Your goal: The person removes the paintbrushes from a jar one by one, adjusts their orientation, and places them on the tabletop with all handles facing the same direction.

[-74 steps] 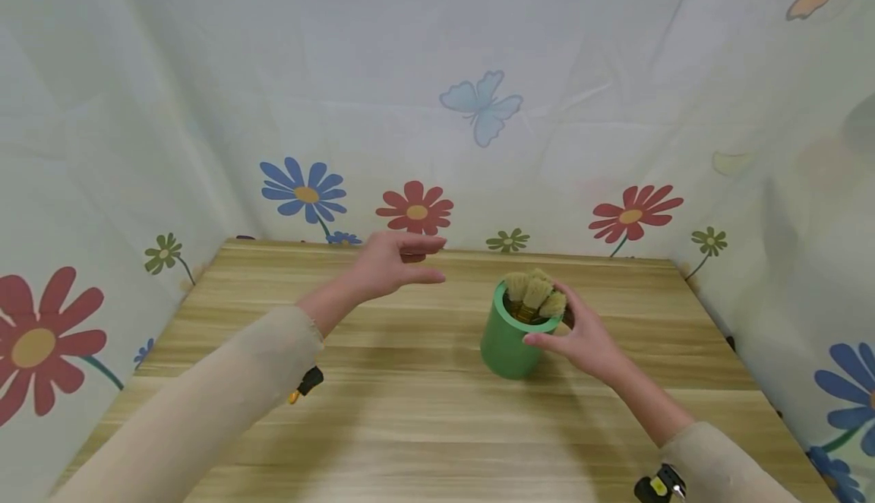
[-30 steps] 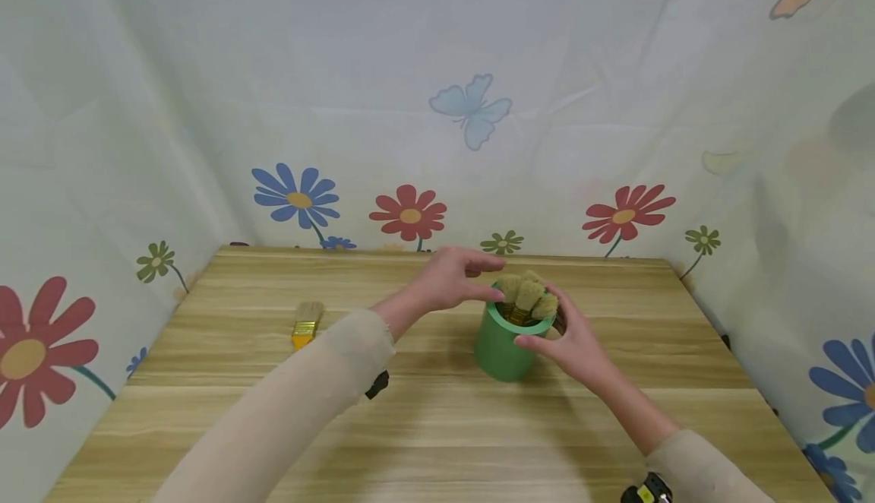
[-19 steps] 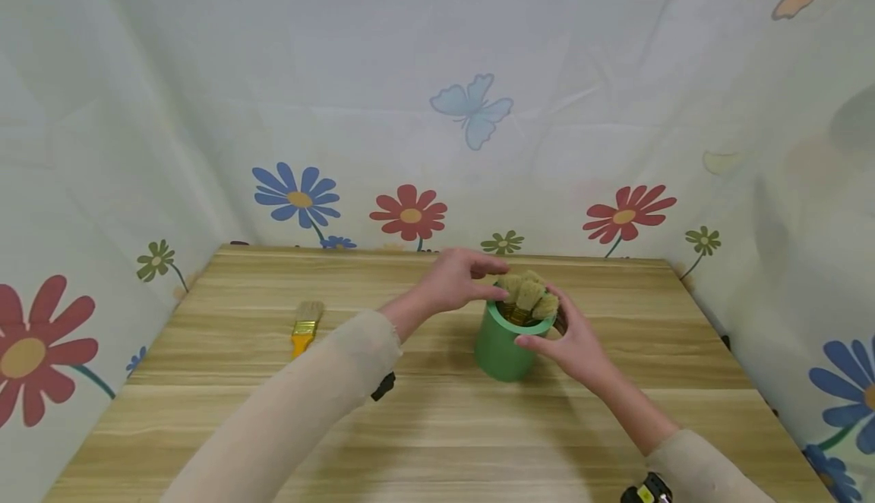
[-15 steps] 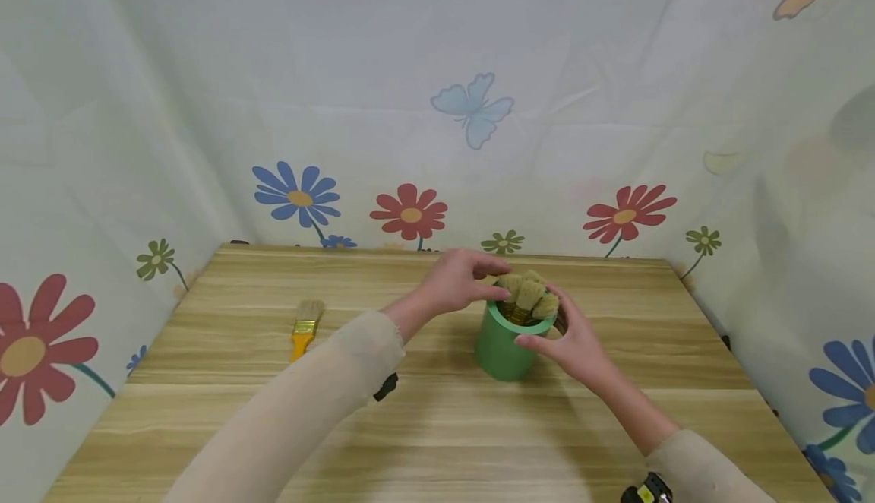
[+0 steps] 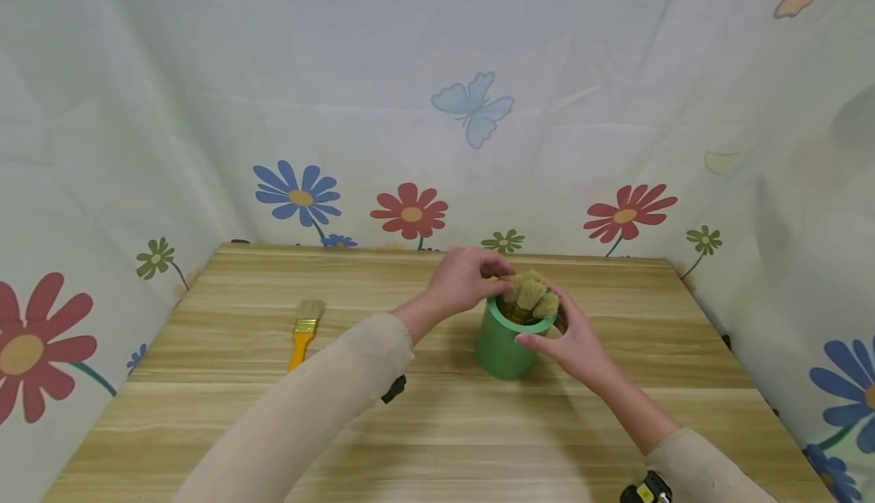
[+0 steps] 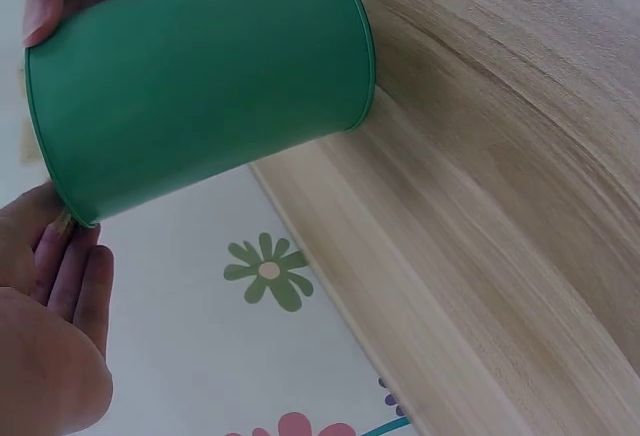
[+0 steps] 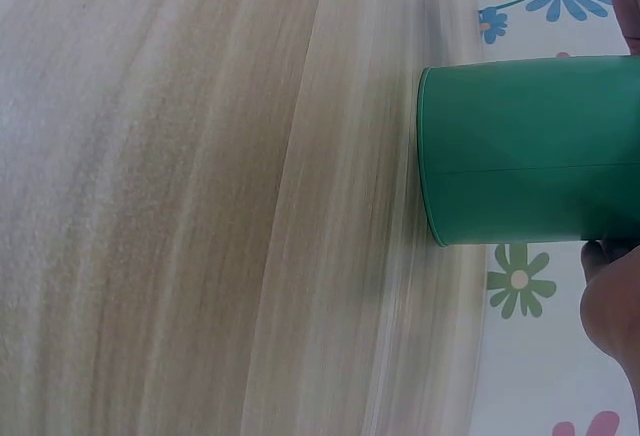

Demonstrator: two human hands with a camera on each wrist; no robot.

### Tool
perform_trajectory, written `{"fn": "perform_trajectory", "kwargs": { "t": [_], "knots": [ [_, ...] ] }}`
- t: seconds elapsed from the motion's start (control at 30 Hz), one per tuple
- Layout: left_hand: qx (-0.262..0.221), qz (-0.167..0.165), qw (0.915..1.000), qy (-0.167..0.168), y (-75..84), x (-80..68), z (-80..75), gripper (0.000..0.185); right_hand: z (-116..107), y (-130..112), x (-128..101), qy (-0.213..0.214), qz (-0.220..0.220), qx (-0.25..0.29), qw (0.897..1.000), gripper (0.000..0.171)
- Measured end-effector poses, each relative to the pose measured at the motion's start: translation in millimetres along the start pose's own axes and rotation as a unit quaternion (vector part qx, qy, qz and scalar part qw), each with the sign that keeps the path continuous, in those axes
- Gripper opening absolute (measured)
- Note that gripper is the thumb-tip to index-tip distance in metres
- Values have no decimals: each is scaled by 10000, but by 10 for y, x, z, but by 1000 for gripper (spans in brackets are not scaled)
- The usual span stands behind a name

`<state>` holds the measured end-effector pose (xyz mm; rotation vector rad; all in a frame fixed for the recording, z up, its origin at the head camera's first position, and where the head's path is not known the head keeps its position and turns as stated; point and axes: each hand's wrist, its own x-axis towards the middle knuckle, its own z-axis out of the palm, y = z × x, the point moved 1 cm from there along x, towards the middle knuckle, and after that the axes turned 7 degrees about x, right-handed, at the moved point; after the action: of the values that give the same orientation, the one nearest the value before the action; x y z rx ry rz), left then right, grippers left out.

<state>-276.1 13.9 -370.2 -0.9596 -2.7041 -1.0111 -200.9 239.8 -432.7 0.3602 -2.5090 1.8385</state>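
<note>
A green cup [image 5: 504, 349] stands upright on the wooden table [image 5: 437, 442], right of the middle, with several paintbrushes [image 5: 533, 294] standing in it, bristles up. My right hand [image 5: 555, 332] grips the cup from the right, thumb on the near rim, fingers round the far side. My left hand [image 5: 502, 279] reaches in from the left and pinches the bristle end of the leftmost brush in the cup. The left wrist view has the green cup [image 6: 200, 86] close up beside my left hand's fingers [image 6: 75, 281]. The right wrist view has the cup [image 7: 530, 146] and my thumb [image 7: 612, 306].
One paintbrush [image 5: 304, 328] with a yellow handle lies flat on the left part of the table. Cloth walls [image 5: 478, 146] printed with flowers and a butterfly close in the table at the back, left and right.
My left hand has come from the back left over to the cup, and its fingers have curled onto a brush's bristles. The right hand and the cup have stayed in place.
</note>
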Motion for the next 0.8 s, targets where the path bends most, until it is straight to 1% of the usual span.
{"fn": "perform_trajectory", "kwargs": {
  "t": [0.37,0.47,0.63,0.8],
  "knots": [
    [-436,-144,9989,107,-10,-25,-45,15,1,-10,5,17,82,-47,10000,95],
    [-589,-158,9980,147,9,-31,-73,14,-1,-10,4,18,116,-31,9999,95],
    [-818,-84,9962,271,45,-26,-126,12,-2,-10,0,20,135,-38,9999,94],
    [-1086,-166,9935,286,110,-24,-220,12,-8,-16,-3,32,131,-87,9999,93]
  ]
}}
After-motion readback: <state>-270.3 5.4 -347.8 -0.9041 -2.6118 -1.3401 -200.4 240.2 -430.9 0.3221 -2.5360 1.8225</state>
